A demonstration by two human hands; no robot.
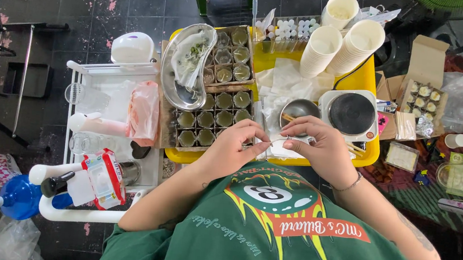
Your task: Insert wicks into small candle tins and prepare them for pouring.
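Note:
My left hand [234,146] and my right hand [317,145] meet over the front edge of a yellow tray [370,78]. Between their pinched fingertips runs a thin pale wick-like strand [274,142]. Under the fingers lies a small white round piece [285,150], partly hidden. My right wrist wears a thin bracelet. Just beyond my right hand stands a small metal pot [298,108] with wooden sticks in it. To its left, a wooden crate [217,114] holds several small glass jars of greenish filling.
A round electric hot plate [351,114] sits right of the pot. Stacks of paper cups [341,44] lie at the back. A metal kidney dish [186,65] rests on the crate. A white cart [108,134] with bottles stands left. An open cardboard box [423,98] of small cups is right.

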